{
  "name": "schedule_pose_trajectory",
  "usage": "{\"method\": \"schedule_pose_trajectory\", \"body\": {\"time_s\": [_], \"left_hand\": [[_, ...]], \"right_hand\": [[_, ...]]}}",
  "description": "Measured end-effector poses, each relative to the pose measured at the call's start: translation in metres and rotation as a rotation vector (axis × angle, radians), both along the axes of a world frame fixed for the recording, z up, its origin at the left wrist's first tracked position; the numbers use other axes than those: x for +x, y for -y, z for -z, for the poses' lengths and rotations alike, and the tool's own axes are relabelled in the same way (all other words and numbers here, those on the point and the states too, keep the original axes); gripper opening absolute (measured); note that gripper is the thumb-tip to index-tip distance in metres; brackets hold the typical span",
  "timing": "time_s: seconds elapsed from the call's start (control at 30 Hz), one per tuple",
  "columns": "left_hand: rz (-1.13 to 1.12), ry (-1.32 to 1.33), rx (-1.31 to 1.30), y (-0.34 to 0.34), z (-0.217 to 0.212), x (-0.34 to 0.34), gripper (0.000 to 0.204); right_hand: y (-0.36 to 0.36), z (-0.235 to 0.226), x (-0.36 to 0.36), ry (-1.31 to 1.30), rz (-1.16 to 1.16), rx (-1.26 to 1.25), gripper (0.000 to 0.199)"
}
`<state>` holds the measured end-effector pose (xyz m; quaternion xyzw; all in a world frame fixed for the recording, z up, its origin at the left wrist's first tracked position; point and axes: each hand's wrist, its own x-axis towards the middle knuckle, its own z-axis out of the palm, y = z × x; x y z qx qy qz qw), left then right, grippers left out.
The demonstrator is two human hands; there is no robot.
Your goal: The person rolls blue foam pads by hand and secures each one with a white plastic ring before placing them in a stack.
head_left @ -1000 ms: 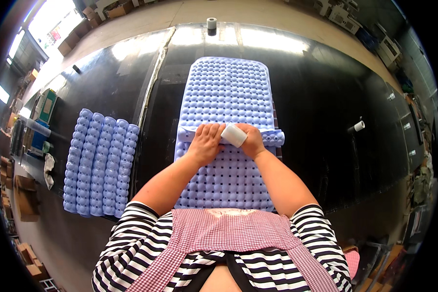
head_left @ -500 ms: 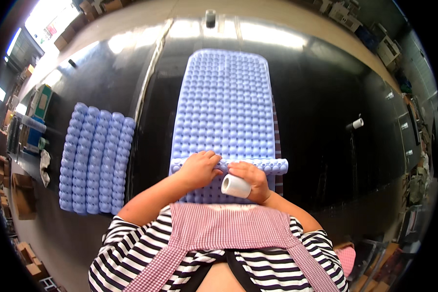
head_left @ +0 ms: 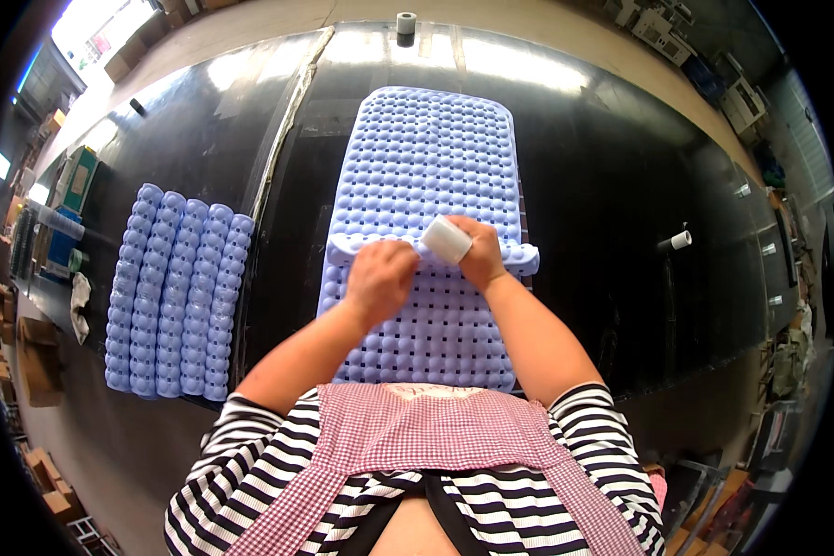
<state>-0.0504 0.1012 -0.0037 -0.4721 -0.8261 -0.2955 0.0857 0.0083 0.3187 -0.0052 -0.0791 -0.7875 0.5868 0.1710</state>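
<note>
A long lavender-blue bubble-textured bath mat (head_left: 426,157) lies lengthwise before me, its nearer part turned up into a narrow roll (head_left: 523,259) across the middle. On the near side of that roll shows more studded mat surface (head_left: 426,324), apparently another mat underneath. My left hand (head_left: 383,281), slightly blurred, is closed with curled fingers at the roll's left half. In my right hand (head_left: 480,255) is a white roll, likely of tape (head_left: 447,240), gripped beside the mat roll's right half; some fingers are hidden behind it.
Several rolled lavender mats (head_left: 181,296) lie side by side at left on the black table (head_left: 612,232). A small white roll (head_left: 680,240) rests at right, another (head_left: 406,22) at the far edge. Boxes (head_left: 74,181) and a crumpled cloth (head_left: 80,306) sit at the left edge.
Both hands and the rolled part of the mat have moved away from me, uncovering more mat surface on the near side. The white roll has moved along in my right hand.
</note>
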Motion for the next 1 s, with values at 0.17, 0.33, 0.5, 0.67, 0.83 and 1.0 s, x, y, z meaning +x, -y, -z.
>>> {"method": "schedule_pose_trajectory", "body": {"time_s": [0.17, 0.33, 0.5, 0.67, 0.83, 1.0], "left_hand": [[0.013, -0.172, -0.197, -0.012, 0.014, -0.003, 0.062], [0.010, -0.069, -0.324, -0.039, 0.001, -0.050, 0.066], [0.004, -0.012, -0.481, -0.061, -0.016, -0.084, 0.057], [0.086, 0.114, -0.486, -0.013, -0.031, -0.006, 0.056], [0.102, 0.053, -0.367, 0.016, -0.007, 0.028, 0.046], [0.067, 0.245, -0.444, 0.017, -0.012, 0.016, 0.038]], "right_hand": [[-0.028, 0.003, -0.056, -0.062, 0.008, 0.006, 0.024], [-0.022, -0.006, -0.048, -0.111, -0.013, -0.053, 0.016], [0.004, -0.003, 0.008, -0.352, -0.100, 0.572, 0.039], [0.034, -0.024, 0.088, -0.281, -0.208, 0.603, 0.044], [0.064, -0.001, 0.130, -0.220, -0.196, 0.616, 0.041], [0.070, -0.031, 0.142, 0.276, -0.279, -0.728, 0.033]]}}
